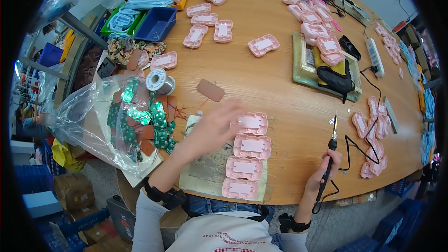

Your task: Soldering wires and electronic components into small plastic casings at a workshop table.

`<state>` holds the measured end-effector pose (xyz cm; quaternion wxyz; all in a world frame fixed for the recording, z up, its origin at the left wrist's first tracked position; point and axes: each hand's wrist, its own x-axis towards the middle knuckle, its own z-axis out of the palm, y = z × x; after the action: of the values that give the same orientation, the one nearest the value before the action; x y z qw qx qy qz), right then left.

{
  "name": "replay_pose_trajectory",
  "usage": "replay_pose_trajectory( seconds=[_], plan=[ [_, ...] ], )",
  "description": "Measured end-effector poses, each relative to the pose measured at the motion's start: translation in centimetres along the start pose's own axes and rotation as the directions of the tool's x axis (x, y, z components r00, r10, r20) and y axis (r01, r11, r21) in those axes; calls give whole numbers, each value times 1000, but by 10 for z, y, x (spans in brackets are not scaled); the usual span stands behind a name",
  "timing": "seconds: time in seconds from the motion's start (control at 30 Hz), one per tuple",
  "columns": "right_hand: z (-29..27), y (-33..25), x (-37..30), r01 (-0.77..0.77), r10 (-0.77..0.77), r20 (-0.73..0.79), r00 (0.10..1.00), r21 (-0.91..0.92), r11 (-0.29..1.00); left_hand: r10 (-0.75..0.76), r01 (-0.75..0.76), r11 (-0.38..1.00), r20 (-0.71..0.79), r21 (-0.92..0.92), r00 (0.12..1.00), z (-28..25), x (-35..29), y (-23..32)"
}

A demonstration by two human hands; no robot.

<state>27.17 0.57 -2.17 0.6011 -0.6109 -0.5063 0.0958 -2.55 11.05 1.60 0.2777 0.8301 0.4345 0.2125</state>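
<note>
Right hand [323, 169] grips soldering iron [332, 144] | left hand [209, 129] blurry, can't tell | pink shells [252, 146] lined up, table's near edge [287, 189], boardless imo

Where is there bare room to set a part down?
The brown wooden table is bare between the column of four pink plastic shells and the right hand, and mid-table between the brown rectangular board and the black-and-yellow object. Crowded: at left, with a clear plastic bag and green circuit boards; at upper right, with heaped pink shells.
</note>
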Motion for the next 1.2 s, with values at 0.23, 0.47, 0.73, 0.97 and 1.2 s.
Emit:
replay_pose_trajectory(
  seconds=[0.23,0.47,0.73,0.97,1.2],
  plan=[
    [5,-2,4,-2,1,23,1000,13,1000,-78,387,824,-594,414,801,-65,65,-84],
    [5,-1,2,-57,58,-19,998,31,998,-249,480,823,-568,303,785,-86,137,-134],
    [1,0,0,-78,77,-13,997,-29,997,-611,563,780,-529,-274,589,-99,181,-210],
    [-4,4,4,-68,65,-61,996,-57,996,-559,-57,718,-623,-694,547,-205,156,-126],
    [1,-4,2,-100,100,-13,995,29,995,-446,-273,721,-728,-637,521,-393,-14,-104]
  ],
)
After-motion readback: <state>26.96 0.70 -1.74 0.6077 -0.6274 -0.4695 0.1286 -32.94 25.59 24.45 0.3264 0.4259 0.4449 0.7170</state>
